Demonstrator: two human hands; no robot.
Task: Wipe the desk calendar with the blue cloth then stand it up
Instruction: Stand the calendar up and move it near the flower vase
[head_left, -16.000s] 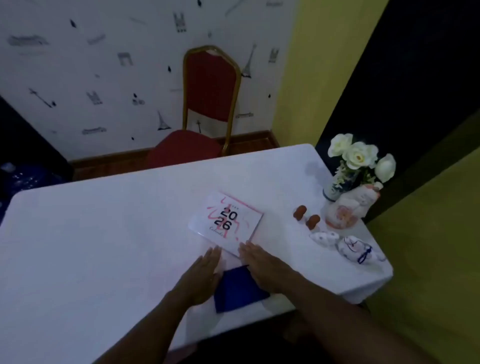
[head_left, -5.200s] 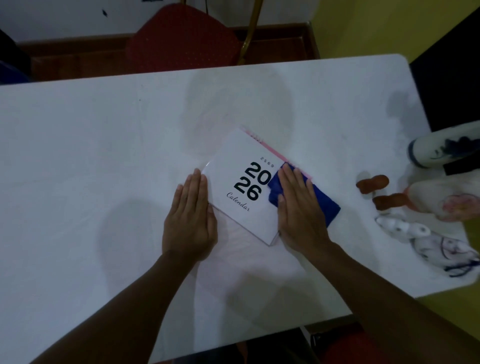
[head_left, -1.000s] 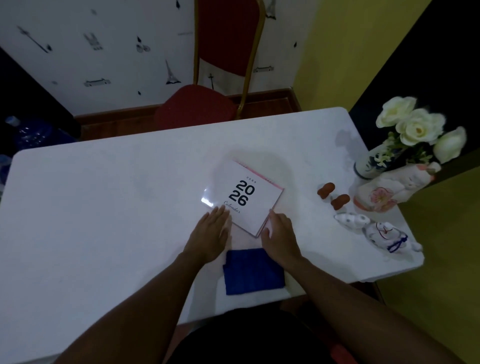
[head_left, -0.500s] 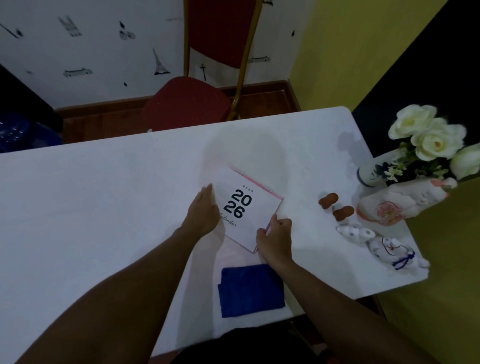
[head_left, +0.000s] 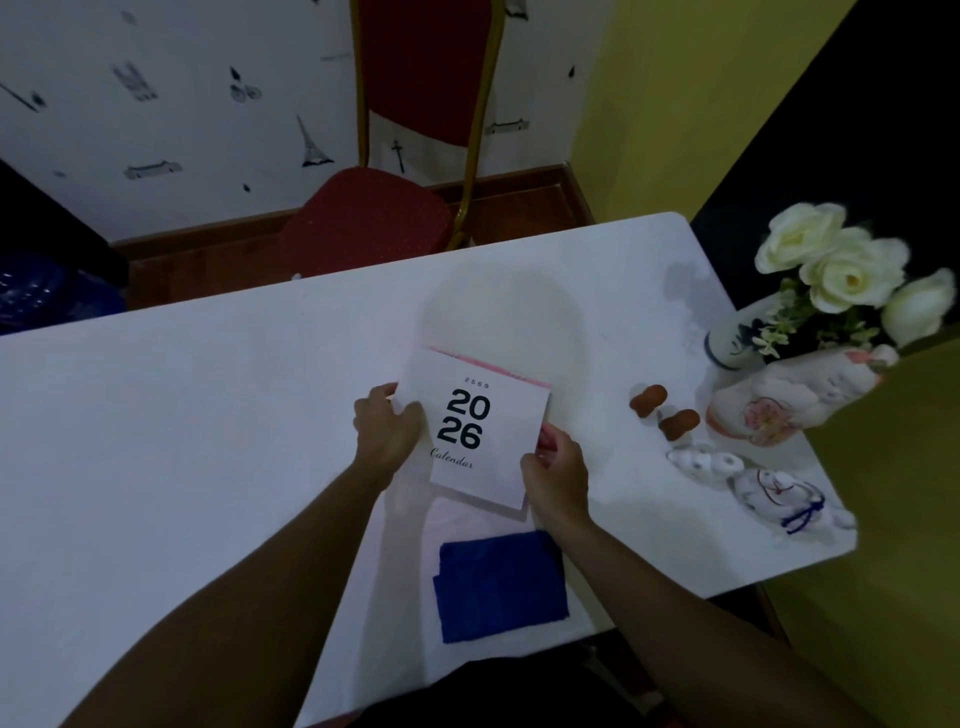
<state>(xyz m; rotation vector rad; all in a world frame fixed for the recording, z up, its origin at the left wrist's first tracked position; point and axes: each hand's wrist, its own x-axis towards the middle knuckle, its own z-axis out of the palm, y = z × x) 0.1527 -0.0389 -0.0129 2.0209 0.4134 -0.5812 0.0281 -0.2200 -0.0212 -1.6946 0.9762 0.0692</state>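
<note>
The white desk calendar (head_left: 493, 415), printed "2026 Calendar" with a pink top edge, is held between both hands at the middle of the white table (head_left: 182, 415). Its face is tilted up toward me. My left hand (head_left: 387, 428) grips its left edge. My right hand (head_left: 556, 473) pinches its lower right corner. The folded blue cloth (head_left: 498, 584) lies flat near the table's front edge, just below the calendar, with neither hand on it.
Two small brown pieces (head_left: 662, 410), white ceramic figurines (head_left: 753, 480), a larger pink-flowered figurine (head_left: 779, 405) and a vase of white roses (head_left: 841, 275) crowd the table's right end. A red chair (head_left: 384, 218) stands beyond the far edge.
Both hands have closed on the calendar's sides and tipped it up from lying flat. The blue cloth has stayed where it lay by the front edge.
</note>
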